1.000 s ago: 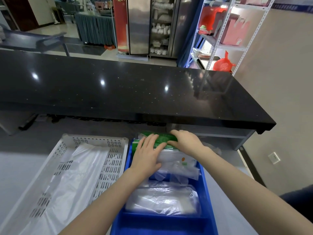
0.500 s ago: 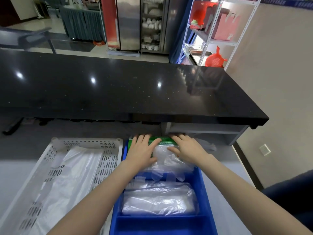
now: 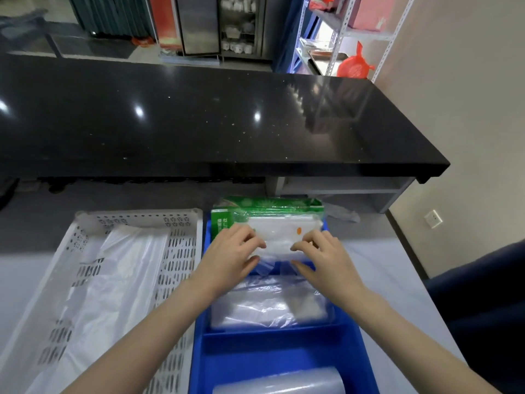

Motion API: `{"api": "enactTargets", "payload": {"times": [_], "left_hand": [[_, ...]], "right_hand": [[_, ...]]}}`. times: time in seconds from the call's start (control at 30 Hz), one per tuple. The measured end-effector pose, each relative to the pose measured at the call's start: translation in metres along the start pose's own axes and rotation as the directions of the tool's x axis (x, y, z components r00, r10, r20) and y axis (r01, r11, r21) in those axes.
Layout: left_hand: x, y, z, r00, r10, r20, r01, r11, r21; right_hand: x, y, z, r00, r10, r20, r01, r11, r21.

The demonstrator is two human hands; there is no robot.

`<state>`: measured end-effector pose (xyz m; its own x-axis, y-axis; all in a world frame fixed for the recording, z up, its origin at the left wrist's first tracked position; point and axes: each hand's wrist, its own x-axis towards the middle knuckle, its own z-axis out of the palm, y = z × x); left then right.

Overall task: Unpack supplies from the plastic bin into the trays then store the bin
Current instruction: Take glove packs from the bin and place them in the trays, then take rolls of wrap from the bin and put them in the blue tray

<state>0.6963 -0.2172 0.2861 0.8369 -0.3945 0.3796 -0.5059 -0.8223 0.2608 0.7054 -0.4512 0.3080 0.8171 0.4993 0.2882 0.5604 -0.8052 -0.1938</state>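
Grip: L hand [image 3: 227, 257], R hand [image 3: 321, 260] pinch clear packet [image 3: 281, 231] edge, far end blue bin [image 3: 284, 351].

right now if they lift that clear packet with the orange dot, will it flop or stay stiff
Probably floppy: the clear packet shows loose film hanging below where the left hand and right hand pinch it. Likely light and slippery: thin glossy plastic.

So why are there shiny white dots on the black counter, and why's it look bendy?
Head view: the dots are lights mirrored in the glossy black counter, which mirrors the shelf rack; the wide lens bows its straight edges; the clear bag in the blue bin glints near the white pack that the left hand and right hand grip.
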Motion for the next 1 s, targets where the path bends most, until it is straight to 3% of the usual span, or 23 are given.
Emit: {"api": "enactTargets", "payload": {"times": [0.2,0.33,0.4,0.5,0.63,0.83,1.0], "left_hand": [[-0.04,0.016,-0.024,0.981,-0.195,-0.02,0.196,0.98,0.029],[-0.106,0.026,-0.059,0.889,-0.432,-0.155,0.438,0.899,0.01],[-0.156,0.035,-0.077,0.787,-0.571,-0.233,0.585,0.811,-0.008],[-0.24,0.054,-0.105,0.573,-0.75,-0.332,0.787,0.616,-0.035],[-0.352,0.09,-0.143,0.339,-0.843,-0.418,0.925,0.379,-0.013],[-0.505,0.136,-0.159,-0.037,-0.895,-0.444,0.997,-0.002,-0.078],[-0.621,0.141,-0.137,-0.322,-0.905,-0.279,0.941,-0.274,-0.199]], "right_hand": [[-0.001,-0.034,0.003,0.984,-0.155,0.084,0.146,0.984,0.105],[0.011,-0.091,0.014,0.907,-0.397,0.137,0.358,0.902,0.243],[0.014,-0.131,0.023,0.844,-0.517,0.142,0.456,0.831,0.318],[0.011,-0.203,0.036,0.714,-0.688,0.128,0.593,0.692,0.412],[-0.009,-0.308,0.048,0.519,-0.851,0.084,0.729,0.492,0.476],[-0.065,-0.46,0.081,0.205,-0.972,0.118,0.838,0.236,0.493],[-0.114,-0.56,0.143,0.05,-0.95,0.308,0.829,0.212,0.518]]}}
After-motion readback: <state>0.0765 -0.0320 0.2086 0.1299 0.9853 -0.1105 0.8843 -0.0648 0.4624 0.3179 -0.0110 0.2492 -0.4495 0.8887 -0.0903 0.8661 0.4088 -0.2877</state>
